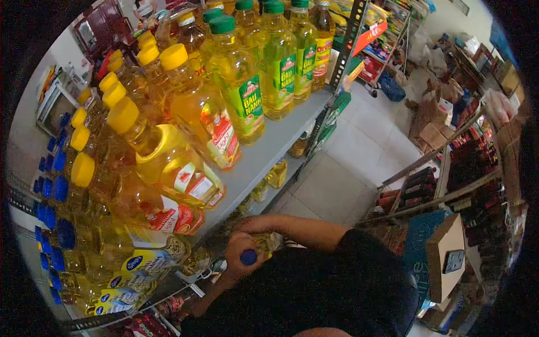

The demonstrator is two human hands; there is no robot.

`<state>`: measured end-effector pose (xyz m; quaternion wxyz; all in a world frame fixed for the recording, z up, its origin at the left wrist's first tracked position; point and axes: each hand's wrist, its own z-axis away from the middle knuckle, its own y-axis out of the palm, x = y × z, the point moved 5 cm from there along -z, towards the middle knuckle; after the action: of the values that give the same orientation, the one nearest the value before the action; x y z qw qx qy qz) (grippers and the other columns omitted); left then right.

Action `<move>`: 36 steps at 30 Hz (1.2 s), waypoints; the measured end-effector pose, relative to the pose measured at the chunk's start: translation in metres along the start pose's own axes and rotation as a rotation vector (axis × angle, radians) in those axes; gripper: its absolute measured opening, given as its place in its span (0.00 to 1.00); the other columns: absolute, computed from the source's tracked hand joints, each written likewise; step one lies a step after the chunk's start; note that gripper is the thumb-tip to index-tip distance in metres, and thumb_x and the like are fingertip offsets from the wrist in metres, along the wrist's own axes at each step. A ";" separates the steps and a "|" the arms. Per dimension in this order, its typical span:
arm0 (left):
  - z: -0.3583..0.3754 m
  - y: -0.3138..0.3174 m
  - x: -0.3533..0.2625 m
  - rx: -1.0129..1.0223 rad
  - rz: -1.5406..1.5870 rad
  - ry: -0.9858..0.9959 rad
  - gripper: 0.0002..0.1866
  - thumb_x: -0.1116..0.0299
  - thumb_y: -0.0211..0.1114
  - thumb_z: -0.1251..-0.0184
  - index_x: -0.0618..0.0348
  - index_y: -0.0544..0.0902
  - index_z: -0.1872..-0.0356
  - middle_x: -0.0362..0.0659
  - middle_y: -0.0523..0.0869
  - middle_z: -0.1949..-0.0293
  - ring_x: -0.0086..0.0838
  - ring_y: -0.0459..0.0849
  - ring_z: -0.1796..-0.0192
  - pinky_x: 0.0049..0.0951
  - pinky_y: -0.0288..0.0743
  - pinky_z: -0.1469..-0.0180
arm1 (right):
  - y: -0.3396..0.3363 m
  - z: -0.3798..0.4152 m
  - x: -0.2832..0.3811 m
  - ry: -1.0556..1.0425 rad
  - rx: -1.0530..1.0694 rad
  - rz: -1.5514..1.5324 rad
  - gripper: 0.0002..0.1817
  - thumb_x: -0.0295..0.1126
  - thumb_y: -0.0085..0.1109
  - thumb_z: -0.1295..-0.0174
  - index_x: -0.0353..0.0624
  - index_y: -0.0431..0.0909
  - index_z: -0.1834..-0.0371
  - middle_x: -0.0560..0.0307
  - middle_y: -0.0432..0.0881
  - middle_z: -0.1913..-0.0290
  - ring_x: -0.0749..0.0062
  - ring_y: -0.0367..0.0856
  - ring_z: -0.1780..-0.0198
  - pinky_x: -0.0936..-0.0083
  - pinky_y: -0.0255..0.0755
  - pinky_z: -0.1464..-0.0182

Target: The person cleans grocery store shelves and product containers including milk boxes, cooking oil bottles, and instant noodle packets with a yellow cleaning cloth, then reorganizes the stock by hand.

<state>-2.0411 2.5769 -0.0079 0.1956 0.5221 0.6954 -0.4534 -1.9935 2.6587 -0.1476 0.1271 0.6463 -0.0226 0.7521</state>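
Observation:
In front of my dark shirt, beside the shelf edge, I hold a cooking oil bottle (266, 244) with a blue cap (248, 257). My left hand (238, 258) is closed around it near the cap. My right hand (250, 226) reaches in from the other side and curls against the bottle; its fingertips are partly hidden. The lower part of the bottle is out of sight. Nearest to my hands on the shelf are blue-capped oil bottles (137, 264) and a yellow-capped bottle with a red label (168, 216).
Rows of yellow-capped bottles (185, 168) and green-capped bottles (238, 84) line the grey shelf (269, 147). More bottles (276, 173) stand on a lower shelf. To the right, a cardboard box (446, 253) carries a phone (453, 261), near a rack (426, 180) of dark bottles.

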 end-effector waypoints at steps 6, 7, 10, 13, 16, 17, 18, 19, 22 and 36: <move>0.001 0.001 0.002 -0.089 0.063 0.045 0.14 0.74 0.69 0.59 0.55 0.75 0.68 0.43 0.79 0.67 0.37 0.77 0.64 0.38 0.70 0.57 | -0.022 -0.009 -0.148 -0.041 0.305 0.814 0.21 0.43 0.45 0.37 0.40 0.72 0.48 0.46 0.71 0.44 0.62 0.69 0.45 0.66 0.62 0.44; 0.001 0.001 0.005 -0.113 0.110 -0.008 0.13 0.74 0.69 0.59 0.55 0.75 0.70 0.43 0.79 0.68 0.38 0.77 0.63 0.39 0.69 0.57 | -0.026 0.000 -0.149 0.107 0.244 0.790 0.21 0.43 0.45 0.37 0.41 0.71 0.47 0.47 0.71 0.44 0.63 0.69 0.45 0.66 0.62 0.44; 0.004 0.006 0.015 -0.184 0.226 -0.102 0.12 0.74 0.68 0.58 0.56 0.75 0.72 0.44 0.79 0.69 0.39 0.78 0.61 0.41 0.69 0.56 | -0.035 0.015 -0.150 0.363 0.151 0.640 0.23 0.44 0.45 0.38 0.41 0.68 0.44 0.50 0.72 0.45 0.64 0.70 0.47 0.67 0.64 0.45; 0.005 0.009 0.015 -0.193 0.198 -0.065 0.12 0.74 0.68 0.58 0.55 0.75 0.71 0.44 0.79 0.69 0.39 0.78 0.60 0.41 0.69 0.56 | -0.030 0.007 -0.119 0.300 0.161 0.229 0.24 0.45 0.45 0.38 0.43 0.67 0.43 0.54 0.73 0.47 0.69 0.71 0.50 0.69 0.65 0.47; -0.007 0.007 -0.003 -0.089 0.046 -0.019 0.12 0.74 0.68 0.58 0.55 0.75 0.71 0.43 0.79 0.69 0.38 0.77 0.60 0.40 0.69 0.55 | -0.021 0.021 -0.055 0.233 0.058 -0.085 0.22 0.44 0.45 0.38 0.45 0.70 0.45 0.54 0.73 0.47 0.72 0.71 0.49 0.70 0.65 0.47; -0.008 0.007 -0.008 -0.075 0.043 -0.002 0.12 0.74 0.68 0.58 0.55 0.75 0.71 0.43 0.79 0.69 0.38 0.77 0.61 0.39 0.69 0.55 | -0.020 0.020 -0.035 0.182 0.102 0.021 0.22 0.45 0.46 0.39 0.45 0.71 0.46 0.54 0.73 0.47 0.73 0.71 0.51 0.71 0.66 0.48; -0.007 0.007 -0.011 -0.058 0.039 0.015 0.12 0.74 0.68 0.58 0.55 0.75 0.71 0.43 0.79 0.69 0.38 0.77 0.61 0.39 0.69 0.55 | -0.016 0.019 -0.020 0.126 0.145 0.124 0.22 0.45 0.47 0.39 0.45 0.72 0.47 0.54 0.74 0.48 0.74 0.71 0.52 0.71 0.66 0.49; -0.002 0.005 -0.008 -0.068 0.077 -0.009 0.12 0.74 0.68 0.58 0.55 0.75 0.71 0.43 0.79 0.69 0.38 0.77 0.61 0.39 0.69 0.55 | -0.013 0.018 -0.019 0.239 0.149 0.188 0.22 0.46 0.48 0.40 0.45 0.72 0.47 0.54 0.74 0.49 0.73 0.72 0.53 0.71 0.67 0.50; 0.005 -0.008 0.003 -0.113 0.171 -0.059 0.12 0.73 0.69 0.58 0.56 0.75 0.72 0.43 0.79 0.69 0.38 0.77 0.63 0.39 0.69 0.56 | -0.008 0.017 -0.011 0.496 0.155 0.358 0.22 0.47 0.49 0.40 0.45 0.72 0.48 0.55 0.75 0.50 0.73 0.73 0.54 0.71 0.67 0.50; -0.065 -0.081 -0.125 0.322 0.682 0.387 0.07 0.74 0.67 0.54 0.56 0.75 0.77 0.38 0.78 0.74 0.34 0.77 0.67 0.34 0.71 0.65 | 0.029 0.050 0.157 -0.666 0.090 0.168 0.18 0.35 0.47 0.38 0.37 0.70 0.47 0.49 0.73 0.47 0.66 0.69 0.45 0.71 0.62 0.42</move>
<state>-2.0535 2.5596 0.1531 0.1164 0.8218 0.4269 -0.3590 -1.9726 2.6458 0.0178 0.0217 0.8572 -0.0831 0.5079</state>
